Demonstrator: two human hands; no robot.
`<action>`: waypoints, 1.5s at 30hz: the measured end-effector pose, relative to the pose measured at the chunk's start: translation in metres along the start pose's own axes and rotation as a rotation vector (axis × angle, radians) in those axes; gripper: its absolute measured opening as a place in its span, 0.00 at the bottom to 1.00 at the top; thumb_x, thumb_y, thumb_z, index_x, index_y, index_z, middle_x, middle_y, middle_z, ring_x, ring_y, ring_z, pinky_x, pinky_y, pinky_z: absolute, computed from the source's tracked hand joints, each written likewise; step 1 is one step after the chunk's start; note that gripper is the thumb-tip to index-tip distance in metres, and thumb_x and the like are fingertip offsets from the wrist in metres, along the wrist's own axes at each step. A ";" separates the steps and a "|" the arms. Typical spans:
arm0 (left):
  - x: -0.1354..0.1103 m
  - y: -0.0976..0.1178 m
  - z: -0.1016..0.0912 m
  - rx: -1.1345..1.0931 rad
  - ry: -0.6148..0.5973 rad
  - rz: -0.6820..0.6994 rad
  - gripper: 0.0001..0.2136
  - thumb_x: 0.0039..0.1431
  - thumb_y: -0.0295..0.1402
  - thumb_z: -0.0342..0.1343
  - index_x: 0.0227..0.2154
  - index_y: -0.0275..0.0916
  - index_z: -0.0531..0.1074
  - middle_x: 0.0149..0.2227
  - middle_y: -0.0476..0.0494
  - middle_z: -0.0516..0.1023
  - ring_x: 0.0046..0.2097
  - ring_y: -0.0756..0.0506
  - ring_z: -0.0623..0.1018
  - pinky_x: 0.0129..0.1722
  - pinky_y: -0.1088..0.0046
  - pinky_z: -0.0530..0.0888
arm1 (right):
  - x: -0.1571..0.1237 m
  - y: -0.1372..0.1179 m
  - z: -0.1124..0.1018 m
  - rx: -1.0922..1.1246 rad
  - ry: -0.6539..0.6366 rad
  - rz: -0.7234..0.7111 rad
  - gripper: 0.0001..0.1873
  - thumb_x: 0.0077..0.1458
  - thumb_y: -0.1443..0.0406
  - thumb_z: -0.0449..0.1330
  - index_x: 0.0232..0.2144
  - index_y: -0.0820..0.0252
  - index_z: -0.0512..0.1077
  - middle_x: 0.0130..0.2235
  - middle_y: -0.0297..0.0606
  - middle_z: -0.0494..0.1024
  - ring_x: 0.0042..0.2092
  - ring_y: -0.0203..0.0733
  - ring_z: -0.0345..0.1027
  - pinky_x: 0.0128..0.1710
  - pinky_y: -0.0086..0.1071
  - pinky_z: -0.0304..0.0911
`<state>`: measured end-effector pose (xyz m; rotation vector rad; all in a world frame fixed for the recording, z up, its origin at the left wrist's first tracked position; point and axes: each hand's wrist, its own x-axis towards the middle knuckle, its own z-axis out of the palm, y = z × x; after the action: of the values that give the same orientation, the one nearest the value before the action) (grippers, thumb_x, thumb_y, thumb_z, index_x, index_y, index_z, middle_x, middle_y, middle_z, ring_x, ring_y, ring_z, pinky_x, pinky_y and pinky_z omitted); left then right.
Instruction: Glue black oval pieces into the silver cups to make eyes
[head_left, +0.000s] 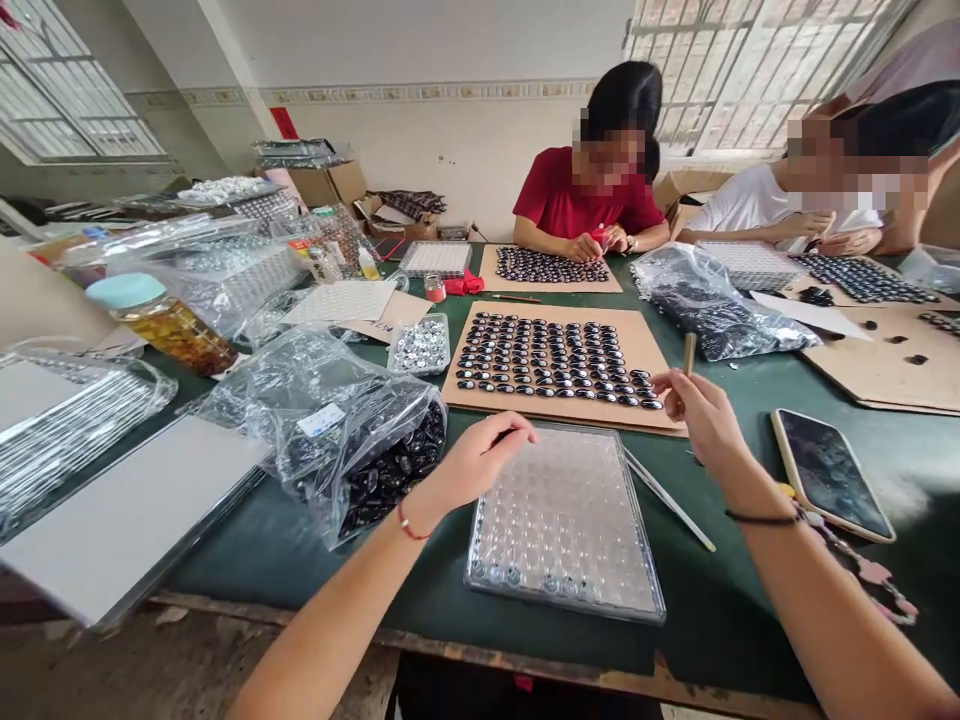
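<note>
My left hand hovers over the upper left corner of a clear plastic tray with rows of round compartments. Its fingers are bent together; whatever they may hold is hidden. A few small shiny round pieces sit in the tray's near row. My right hand is closed around a short brown stick that points upward. It is at the right edge of a cardboard sheet, beside rows of glossy black oval pieces. White tweezers lie right of the tray.
A plastic bag of black pieces and a small box of silvery pieces are on the left. A phone with a beaded strap lies at right. A jar leans far left. Two people work across the table.
</note>
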<state>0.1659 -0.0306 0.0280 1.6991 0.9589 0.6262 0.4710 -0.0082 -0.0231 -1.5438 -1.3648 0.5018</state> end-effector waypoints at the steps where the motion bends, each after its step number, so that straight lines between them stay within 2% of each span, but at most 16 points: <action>1: 0.003 -0.002 0.008 -0.069 -0.031 -0.010 0.12 0.58 0.40 0.41 0.34 0.40 0.65 0.20 0.54 0.57 0.20 0.54 0.57 0.19 0.79 0.57 | -0.024 -0.014 0.002 0.143 -0.036 -0.041 0.21 0.60 0.54 0.43 0.30 0.63 0.68 0.25 0.38 0.67 0.25 0.37 0.59 0.22 0.28 0.54; 3: 0.006 -0.012 0.022 -0.175 -0.066 -0.051 0.09 0.58 0.38 0.42 0.35 0.40 0.63 0.22 0.55 0.58 0.20 0.55 0.57 0.19 0.80 0.58 | -0.075 -0.038 0.008 0.265 -0.146 -0.075 0.23 0.61 0.54 0.41 0.26 0.61 0.66 0.22 0.35 0.62 0.21 0.36 0.56 0.18 0.27 0.50; 4: 0.006 -0.018 0.028 -0.205 -0.065 -0.070 0.08 0.57 0.38 0.44 0.34 0.40 0.63 0.23 0.55 0.59 0.21 0.55 0.58 0.20 0.80 0.59 | -0.098 -0.047 0.012 0.267 -0.213 -0.091 0.22 0.62 0.55 0.40 0.26 0.60 0.66 0.20 0.33 0.60 0.20 0.35 0.53 0.17 0.27 0.48; 6: 0.005 -0.028 0.034 -0.224 -0.046 -0.096 0.07 0.54 0.37 0.48 0.31 0.38 0.62 0.25 0.54 0.62 0.22 0.56 0.62 0.21 0.80 0.61 | -0.136 -0.060 0.020 0.199 -0.379 -0.174 0.21 0.63 0.57 0.41 0.26 0.60 0.65 0.20 0.33 0.61 0.21 0.36 0.54 0.19 0.27 0.50; 8: 0.004 -0.033 0.036 -0.218 -0.021 -0.109 0.08 0.53 0.37 0.50 0.29 0.37 0.64 0.24 0.53 0.64 0.23 0.55 0.64 0.21 0.80 0.62 | -0.160 -0.065 0.028 0.109 -0.472 -0.252 0.19 0.63 0.60 0.41 0.24 0.60 0.63 0.22 0.34 0.62 0.22 0.36 0.55 0.22 0.28 0.51; 10: 0.004 -0.033 0.035 -0.202 -0.006 -0.112 0.09 0.52 0.38 0.51 0.30 0.37 0.65 0.22 0.53 0.66 0.23 0.54 0.66 0.21 0.80 0.62 | -0.171 -0.067 0.032 0.011 -0.519 -0.314 0.18 0.63 0.63 0.41 0.22 0.60 0.60 0.22 0.34 0.63 0.23 0.36 0.55 0.23 0.29 0.50; 14: 0.002 -0.030 0.035 -0.171 -0.006 -0.081 0.10 0.50 0.39 0.53 0.30 0.36 0.68 0.21 0.51 0.69 0.23 0.53 0.69 0.22 0.79 0.64 | -0.162 -0.075 0.024 -0.061 -0.510 -0.380 0.17 0.63 0.66 0.40 0.23 0.60 0.59 0.23 0.34 0.63 0.23 0.36 0.56 0.23 0.29 0.50; 18: 0.000 -0.031 0.040 -0.151 -0.057 -0.108 0.11 0.47 0.40 0.56 0.27 0.35 0.70 0.20 0.51 0.69 0.23 0.52 0.70 0.23 0.79 0.66 | -0.128 -0.092 0.017 -0.034 -0.397 -0.434 0.12 0.63 0.64 0.41 0.32 0.60 0.62 0.25 0.35 0.65 0.24 0.37 0.58 0.24 0.29 0.53; 23: -0.003 -0.035 0.044 -0.164 0.007 -0.095 0.13 0.44 0.41 0.58 0.27 0.35 0.72 0.21 0.50 0.71 0.22 0.53 0.69 0.21 0.78 0.66 | -0.093 -0.097 0.036 -0.067 -0.354 -0.533 0.12 0.62 0.64 0.42 0.31 0.60 0.62 0.28 0.37 0.68 0.28 0.39 0.62 0.26 0.30 0.55; 26: -0.002 -0.035 0.044 -0.149 0.059 -0.088 0.14 0.41 0.40 0.61 0.30 0.36 0.72 0.22 0.50 0.71 0.21 0.53 0.68 0.21 0.78 0.66 | -0.094 -0.086 0.049 -0.017 -0.329 -0.538 0.11 0.63 0.65 0.42 0.32 0.60 0.62 0.28 0.37 0.68 0.28 0.39 0.62 0.27 0.31 0.56; 32: -0.003 -0.025 0.043 -0.042 0.087 -0.114 0.15 0.45 0.41 0.58 0.35 0.37 0.74 0.19 0.51 0.71 0.20 0.53 0.67 0.22 0.78 0.65 | -0.112 -0.073 0.056 0.147 -0.312 -0.471 0.10 0.63 0.65 0.42 0.35 0.59 0.63 0.30 0.37 0.69 0.30 0.39 0.64 0.29 0.31 0.58; 36: -0.006 -0.025 0.043 0.110 0.113 -0.057 0.15 0.46 0.43 0.57 0.33 0.38 0.75 0.23 0.48 0.74 0.22 0.52 0.69 0.23 0.78 0.66 | -0.115 -0.074 0.057 0.326 -0.203 -0.370 0.11 0.63 0.63 0.43 0.34 0.60 0.64 0.28 0.36 0.68 0.24 0.36 0.61 0.25 0.30 0.57; 38: -0.003 -0.030 0.036 0.192 0.172 -0.020 0.14 0.46 0.43 0.57 0.33 0.38 0.75 0.26 0.47 0.76 0.23 0.51 0.70 0.24 0.78 0.67 | -0.115 -0.074 0.056 0.453 -0.094 -0.310 0.12 0.63 0.63 0.44 0.34 0.60 0.65 0.28 0.36 0.68 0.21 0.34 0.58 0.22 0.29 0.55; 40: 0.007 -0.034 0.016 0.252 0.283 0.019 0.15 0.48 0.43 0.55 0.35 0.38 0.75 0.27 0.46 0.77 0.23 0.51 0.71 0.24 0.77 0.68 | -0.114 -0.074 0.053 0.536 -0.005 -0.279 0.12 0.63 0.63 0.45 0.34 0.61 0.65 0.28 0.37 0.68 0.20 0.33 0.58 0.21 0.29 0.55; 43: 0.034 -0.039 -0.038 0.462 0.515 0.010 0.19 0.54 0.42 0.48 0.45 0.35 0.69 0.29 0.44 0.77 0.24 0.50 0.73 0.26 0.76 0.69 | -0.111 -0.072 0.050 0.571 0.025 -0.265 0.11 0.63 0.64 0.46 0.34 0.62 0.66 0.28 0.37 0.69 0.21 0.33 0.58 0.22 0.29 0.56; 45: 0.055 -0.040 -0.079 0.854 0.645 -0.111 0.19 0.58 0.40 0.42 0.49 0.37 0.66 0.32 0.44 0.77 0.29 0.49 0.75 0.31 0.75 0.70 | -0.110 -0.072 0.049 0.570 0.017 -0.256 0.11 0.63 0.63 0.46 0.35 0.62 0.66 0.28 0.37 0.69 0.20 0.33 0.58 0.22 0.29 0.56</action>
<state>0.1218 0.0627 0.0136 2.1895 1.9699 0.7671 0.3636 -0.0980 -0.0149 -0.8962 -1.2435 0.6463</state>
